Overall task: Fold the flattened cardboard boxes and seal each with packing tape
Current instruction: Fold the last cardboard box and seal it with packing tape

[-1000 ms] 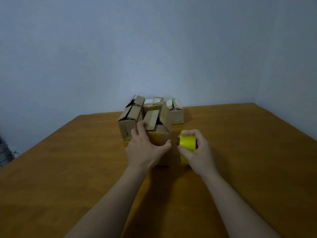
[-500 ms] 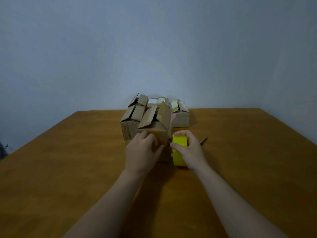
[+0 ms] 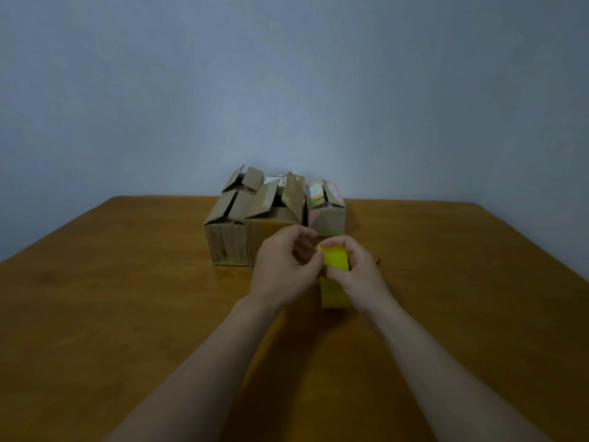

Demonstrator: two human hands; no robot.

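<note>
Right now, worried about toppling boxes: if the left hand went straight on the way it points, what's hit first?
Probably the front cardboard box, just beyond the left hand; depth is unclear.

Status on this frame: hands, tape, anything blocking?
Copy: right hand grips yellow tape roll; left hand pinches its edge. Flaps on nearest box open, top unsealed. Nothing blocking.

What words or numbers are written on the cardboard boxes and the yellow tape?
No text can be read.
The white label at the back: too blurred.
The coloured prints on the right brown cardboard box: too blurred.
The yellow tape roll: no writing shows.
</note>
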